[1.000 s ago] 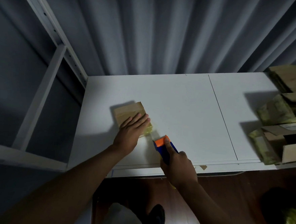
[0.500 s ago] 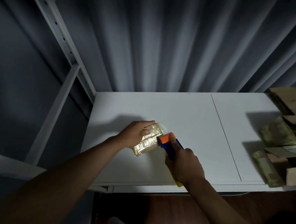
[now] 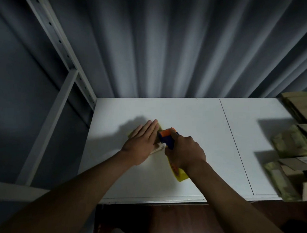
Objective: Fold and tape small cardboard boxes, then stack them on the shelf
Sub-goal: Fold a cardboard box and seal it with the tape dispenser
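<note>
Box (image 3: pixel 160 126) now flat on white table (image 3: pixel 194 119)

Two hands are in view: the left hand (image 3: pixel 141 140) and the right hand (image 3: pixel 184 151). One small cardboard box (image 3: pixel 158 147) lies at the centre of the white worktop (image 3: pixel 194 122), mostly hidden under the left hand. One tape dispenser (image 3: pixel 167 138), orange and blue, sits just toward 3 o'clock from the box. At 3 o'clock on the worktop lies one pile of cardboard boxes (image 3: pixel 297 146); its count cannot be told. One white shelf frame (image 3: pixel 46 108) stands at 9 o'clock.
</note>
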